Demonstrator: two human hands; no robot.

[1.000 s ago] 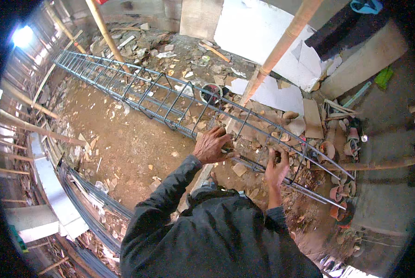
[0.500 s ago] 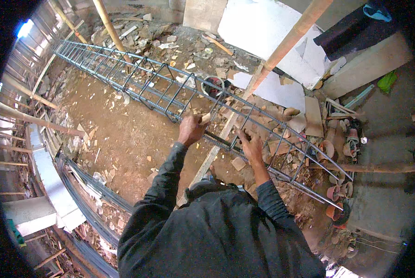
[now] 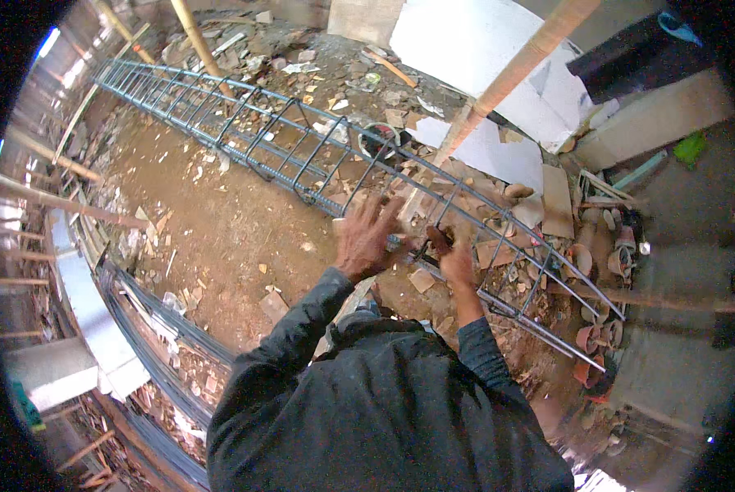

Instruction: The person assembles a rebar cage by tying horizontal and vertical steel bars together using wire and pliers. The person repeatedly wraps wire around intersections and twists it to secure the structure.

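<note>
A long rebar cage (image 3: 281, 131) of steel bars and square stirrups slants across the view from far left to near right. My left hand (image 3: 367, 239) is over its near lower bars, fingers spread and somewhat blurred. Beside the palm shows a small pale thing I cannot make out. Just to the right, my right hand (image 3: 456, 261) is at the same near bar by a stirrup. Its thumb and fingers are curled together there; what they hold, if anything, is hidden.
A wooden batten (image 3: 417, 205) passes under the cage. Bamboo poles (image 3: 519, 70) stand around it. A bucket (image 3: 379, 141) and white boards (image 3: 490, 156) lie beyond. Clay pots (image 3: 589, 338) are at right; a bundle of steel bars (image 3: 166, 361) lies at left. Rubble covers the ground.
My left hand has moved right and slightly down, nearer my right hand, and its fingers have opened out. My right hand has shifted slightly right and down.
</note>
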